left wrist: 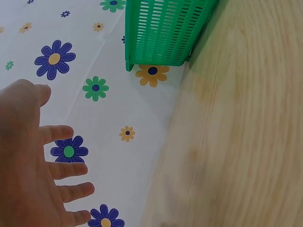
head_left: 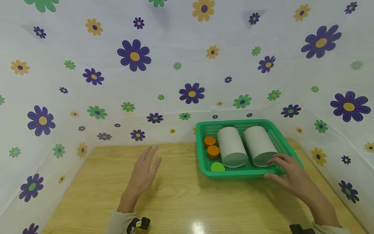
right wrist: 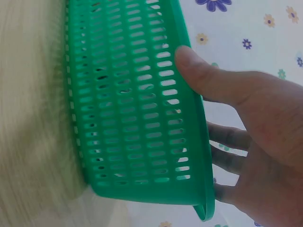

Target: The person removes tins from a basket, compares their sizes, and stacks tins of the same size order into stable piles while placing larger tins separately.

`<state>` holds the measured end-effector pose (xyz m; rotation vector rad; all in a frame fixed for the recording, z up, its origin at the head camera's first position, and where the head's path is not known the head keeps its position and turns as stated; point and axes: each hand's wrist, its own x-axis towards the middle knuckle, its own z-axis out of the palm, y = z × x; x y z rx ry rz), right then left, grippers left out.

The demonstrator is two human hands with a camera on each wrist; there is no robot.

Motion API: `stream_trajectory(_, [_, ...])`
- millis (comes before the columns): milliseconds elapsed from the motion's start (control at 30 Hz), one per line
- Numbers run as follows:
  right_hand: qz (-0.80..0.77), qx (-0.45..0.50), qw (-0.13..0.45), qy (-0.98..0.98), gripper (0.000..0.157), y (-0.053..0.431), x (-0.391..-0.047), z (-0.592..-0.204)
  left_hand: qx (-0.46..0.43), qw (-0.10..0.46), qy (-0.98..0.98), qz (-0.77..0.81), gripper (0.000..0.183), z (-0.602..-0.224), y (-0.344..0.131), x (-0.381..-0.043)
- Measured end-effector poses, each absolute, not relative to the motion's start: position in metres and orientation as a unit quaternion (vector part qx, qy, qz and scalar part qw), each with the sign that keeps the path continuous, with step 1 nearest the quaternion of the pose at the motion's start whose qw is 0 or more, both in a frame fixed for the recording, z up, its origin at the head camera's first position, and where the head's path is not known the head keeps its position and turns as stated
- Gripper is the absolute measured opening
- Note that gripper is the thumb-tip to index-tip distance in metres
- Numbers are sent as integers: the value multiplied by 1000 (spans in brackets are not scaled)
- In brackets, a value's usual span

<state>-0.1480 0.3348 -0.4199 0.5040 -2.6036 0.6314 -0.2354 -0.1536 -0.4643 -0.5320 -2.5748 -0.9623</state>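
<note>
Toward the right of the table stands a green plastic basket point(head_left: 236, 175). My right hand point(head_left: 295, 177) is at its front right corner, gripping the rim, thumb outside and fingers reaching over the inside. The right wrist view shows the thumb point(right wrist: 194, 66) against the rim and the other fingers partly hidden behind it. Two white cylinders point(head_left: 232, 144) lie side by side in the basket. Along its left side are two orange round pieces point(head_left: 213, 151) and a light green round piece point(head_left: 217, 167). My left hand point(head_left: 143, 172) hovers over the table, fingers spread, holding nothing.
A wooden table point(head_left: 175, 201) extends beneath both hands. Flower-patterned white cloth point(head_left: 163, 74) rises behind it and on both sides, close to the basket's back and right edges. Dark devices point(head_left: 143, 223) are strapped at the wrists.
</note>
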Motion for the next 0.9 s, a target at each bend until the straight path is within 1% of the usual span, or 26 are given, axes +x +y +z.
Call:
stream_trajectory(233, [220,158,207,-940,31,335,-146,-421,-194,161,-908,-336,52,-466,-151,-234])
stream_trajectory(433, [213,181,210,-937,25,338,-144,-424,-195,157,-907,-338,52,-466,-148,-231])
stream_trajectory(667, [219,199,222,-929,25,343,-141,-424,-199,167,-906,-333,51,-465,-145,-229])
stream_trajectory(900, [220,202,227,-927,28,343,-142,-424,-208,149,-898,-357,52,-460,-130,-223])
